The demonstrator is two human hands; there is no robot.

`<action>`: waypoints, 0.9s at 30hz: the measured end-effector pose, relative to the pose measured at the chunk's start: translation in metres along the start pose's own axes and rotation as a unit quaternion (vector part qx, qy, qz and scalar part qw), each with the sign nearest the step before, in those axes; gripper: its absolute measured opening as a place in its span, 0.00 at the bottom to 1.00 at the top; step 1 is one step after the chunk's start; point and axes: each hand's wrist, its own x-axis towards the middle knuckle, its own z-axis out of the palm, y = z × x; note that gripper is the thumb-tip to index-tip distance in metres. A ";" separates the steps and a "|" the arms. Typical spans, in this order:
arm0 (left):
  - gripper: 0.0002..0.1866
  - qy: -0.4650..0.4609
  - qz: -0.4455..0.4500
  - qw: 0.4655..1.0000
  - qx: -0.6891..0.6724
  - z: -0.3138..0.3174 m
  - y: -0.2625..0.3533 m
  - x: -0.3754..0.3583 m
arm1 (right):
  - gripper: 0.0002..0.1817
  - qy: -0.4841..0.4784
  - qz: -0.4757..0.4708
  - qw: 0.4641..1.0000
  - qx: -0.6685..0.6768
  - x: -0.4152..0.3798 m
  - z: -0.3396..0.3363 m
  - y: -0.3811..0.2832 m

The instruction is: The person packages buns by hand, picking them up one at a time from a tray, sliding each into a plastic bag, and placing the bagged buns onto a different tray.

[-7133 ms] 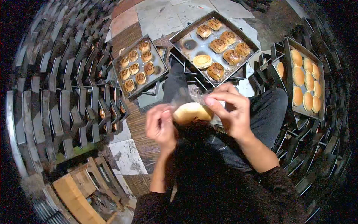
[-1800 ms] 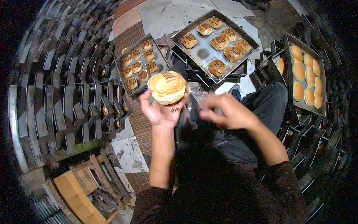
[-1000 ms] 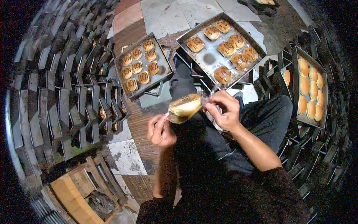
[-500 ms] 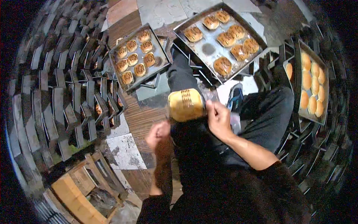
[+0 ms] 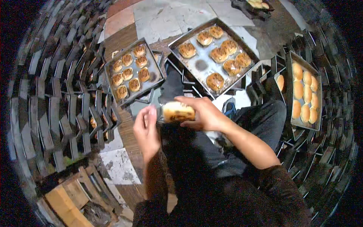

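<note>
A bun [image 5: 179, 112] with brown markings sits in a clear plastic bag [image 5: 160, 112] in front of my knees. My right hand [image 5: 207, 114] is closed around the bun's right end, thumb below and fingers above. At its left end, my left hand [image 5: 146, 126] pinches the bag's loose plastic between thumb and fingers. Ahead on the left is a metal tray [image 5: 154, 77] of brown-patterned buns. Beside it, a larger tray [image 5: 200, 77] bears several similar buns, some with a shiny plastic-like cover.
Stacked dark metal trays [image 5: 53, 102] rise along the left side. On the right, a tray [image 5: 318, 102] of plain golden elongated buns tops another stack. A wooden crate [image 5: 68, 196] stands at lower left. More buns [image 5: 258, 4] lie in a tray at the top.
The bun has turned from its broad face to its edge. My right hand now wraps around it, and my left hand has risen to the bag's left end. The view has shifted slightly.
</note>
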 end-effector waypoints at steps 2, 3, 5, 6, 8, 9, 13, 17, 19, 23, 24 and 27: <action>0.11 0.001 -0.058 0.993 -0.099 -0.004 -0.017 0.002 | 0.41 0.067 0.112 0.989 0.073 0.013 -0.006 0.034; 0.10 0.017 -0.005 0.997 -0.081 0.006 -0.039 -0.001 | 0.36 0.090 0.213 0.959 0.165 0.023 -0.017 0.044; 0.08 0.054 0.058 0.997 0.008 0.027 -0.080 -0.007 | 0.33 0.130 0.317 0.916 0.209 0.044 -0.034 0.097; 0.08 0.033 0.081 0.994 0.072 0.034 -0.076 -0.008 | 0.30 0.174 0.301 0.933 0.096 0.050 -0.042 0.129; 0.07 -0.009 0.121 0.972 0.200 0.042 -0.058 -0.009 | 0.25 0.237 0.251 0.918 -0.197 0.043 -0.061 0.195; 0.07 0.016 0.119 0.978 0.168 0.050 -0.063 -0.009 | 0.24 0.276 0.179 0.894 -0.305 0.026 -0.062 0.235; 0.09 0.061 0.121 0.982 0.130 0.065 -0.068 0.010 | 0.45 0.471 0.386 0.792 -0.036 -0.048 -0.014 0.265; 0.09 0.022 0.092 0.987 0.133 0.065 -0.060 0.009 | 0.23 0.330 0.538 0.603 0.488 -0.050 0.012 0.279; 0.09 0.032 0.113 0.988 0.105 0.068 -0.069 0.007 | 0.16 0.311 0.527 0.663 0.432 -0.033 0.017 0.255; 0.08 0.057 0.139 0.985 0.089 0.062 -0.055 0.005 | 0.16 0.341 0.415 0.741 0.403 -0.027 -0.005 0.225; 0.08 0.060 0.142 0.984 0.088 0.061 -0.057 0.001 | 0.15 0.328 0.411 0.733 0.431 -0.020 -0.017 0.193; 0.09 0.066 0.166 0.981 0.074 0.059 -0.066 -0.004 | 0.06 0.320 0.377 0.791 0.360 -0.026 -0.008 0.164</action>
